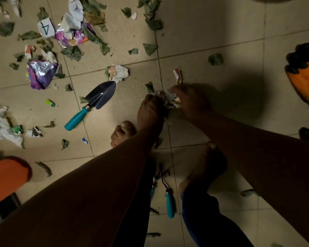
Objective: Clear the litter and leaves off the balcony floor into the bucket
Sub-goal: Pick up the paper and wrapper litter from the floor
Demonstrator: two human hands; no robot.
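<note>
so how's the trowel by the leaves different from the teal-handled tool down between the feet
The dark grey metal trowel with a teal handle has a broad scoop blade; the small teal-handled rake with thin bent prongs has wire tines instead. The trowel lies in the light among green leaves and wrappers; the rake lies in shadow between the bare feet, partly hidden. Both lie untouched on the tiled floor, with matching teal handles.

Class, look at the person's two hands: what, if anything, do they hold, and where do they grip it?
Both hands hold one crumpled paper wad: left hand grips its left side, right hand its right.
</note>
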